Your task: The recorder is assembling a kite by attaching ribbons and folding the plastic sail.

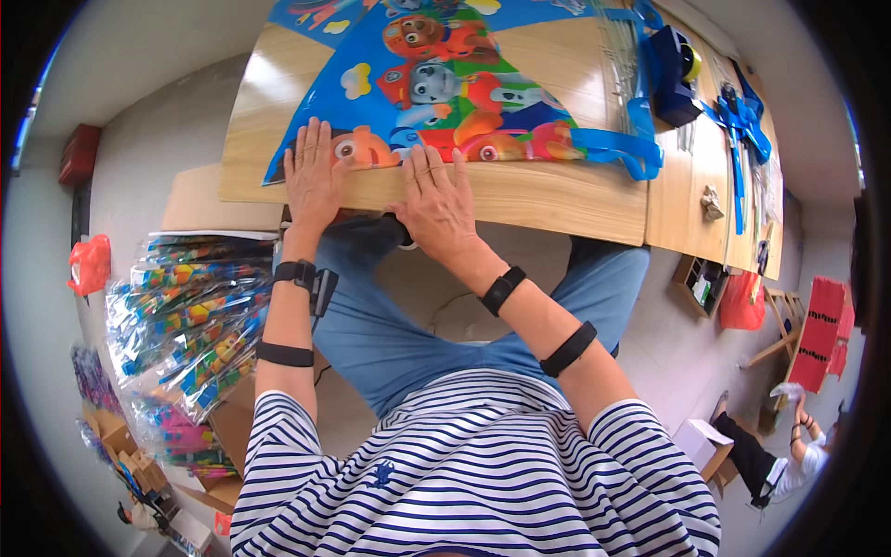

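Sheeting [422, 97], blue, triangular and printed with cartoon dogs, lies flat on the wood-grain table [557, 195], its long lower edge close to the table's near edge. The left hand [314, 186] is open, fingers spread flat over that lower edge near the left corner; the right hand [439, 200] is also open, fingertips resting on the same edge further along, and neither appears to pinch it. Blue ribbon [640, 139] lies by the right corner, with a dark blue tape dispenser [676, 84] beyond it. The glossy sheeting looks thin, light and limp, likely to slide on smooth wood and to crease if bunched; it seems best taken between thumb and fingers along the lower edge, near both corners
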A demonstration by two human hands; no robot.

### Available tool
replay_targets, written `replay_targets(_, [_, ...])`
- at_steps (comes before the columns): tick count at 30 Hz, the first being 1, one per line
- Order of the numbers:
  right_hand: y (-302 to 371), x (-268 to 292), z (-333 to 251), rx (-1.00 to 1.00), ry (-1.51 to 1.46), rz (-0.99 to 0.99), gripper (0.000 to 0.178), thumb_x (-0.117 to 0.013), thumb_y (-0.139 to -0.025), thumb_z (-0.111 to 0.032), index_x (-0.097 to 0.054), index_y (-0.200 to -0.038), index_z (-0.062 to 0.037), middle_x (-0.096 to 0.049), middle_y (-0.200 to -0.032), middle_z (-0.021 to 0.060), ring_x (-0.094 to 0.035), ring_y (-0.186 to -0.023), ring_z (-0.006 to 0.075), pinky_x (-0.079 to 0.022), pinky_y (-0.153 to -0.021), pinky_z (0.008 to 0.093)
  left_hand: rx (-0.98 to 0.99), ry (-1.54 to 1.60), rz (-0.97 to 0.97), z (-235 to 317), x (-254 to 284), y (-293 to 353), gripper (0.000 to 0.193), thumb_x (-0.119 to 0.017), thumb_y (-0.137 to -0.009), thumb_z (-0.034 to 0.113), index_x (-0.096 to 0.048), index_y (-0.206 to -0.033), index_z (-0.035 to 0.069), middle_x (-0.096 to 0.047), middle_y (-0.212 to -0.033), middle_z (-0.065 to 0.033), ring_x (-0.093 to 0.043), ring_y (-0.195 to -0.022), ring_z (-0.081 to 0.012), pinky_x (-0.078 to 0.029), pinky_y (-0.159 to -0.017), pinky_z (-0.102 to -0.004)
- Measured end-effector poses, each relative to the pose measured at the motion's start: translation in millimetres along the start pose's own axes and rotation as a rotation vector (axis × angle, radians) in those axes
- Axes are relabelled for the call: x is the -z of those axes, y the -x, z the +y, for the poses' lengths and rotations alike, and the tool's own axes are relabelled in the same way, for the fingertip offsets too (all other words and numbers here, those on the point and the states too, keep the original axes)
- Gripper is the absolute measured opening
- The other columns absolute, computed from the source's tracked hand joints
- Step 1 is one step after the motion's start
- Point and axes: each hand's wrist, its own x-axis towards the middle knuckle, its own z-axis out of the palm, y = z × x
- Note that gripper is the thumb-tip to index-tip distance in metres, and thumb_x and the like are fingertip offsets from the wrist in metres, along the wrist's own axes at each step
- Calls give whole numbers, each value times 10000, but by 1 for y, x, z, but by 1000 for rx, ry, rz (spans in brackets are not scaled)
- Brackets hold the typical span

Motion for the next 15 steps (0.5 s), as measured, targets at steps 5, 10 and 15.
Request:
replay_targets(5, [11, 12, 23, -3, 97, 73, 573, -660, -903, -298, -612, -1368, 32, -603, -1349, 174, -510, -1346, 347, -251, -1241, 598, -13, -1, 6, -2, -1, -1, 696, -481, -1069, 450, -293, -1654, 124, -252, -1732, -73, -211, -1601, -281, -150, -1274, -548])
replay_targets(10, [13, 31, 83, -75, 34, 191, 352, -642, -823, -106, -679, -1171, -64, -635, -1124, 94, -576, -1110, 308, -410, -1063, 524, -9, -5, -6, -5, -3, -1, 685, -471, -1072, 440, -289, -1657, 133, -246, -1734, -66, -201, -1604, -277, -141, -1277, -545])
replay_targets(15, [27, 81, 176, -125, 179, 193, 274, -644, -806, -70, -673, -1077, -102, -653, -1081, 51, -575, -1015, 285, -449, -833, 438, -5, -15, -6, -6, -5, -1, 689, -454, -1075, 468, -288, -1658, 139, -240, -1737, -64, -199, -1605, -274, -132, -1278, -548])
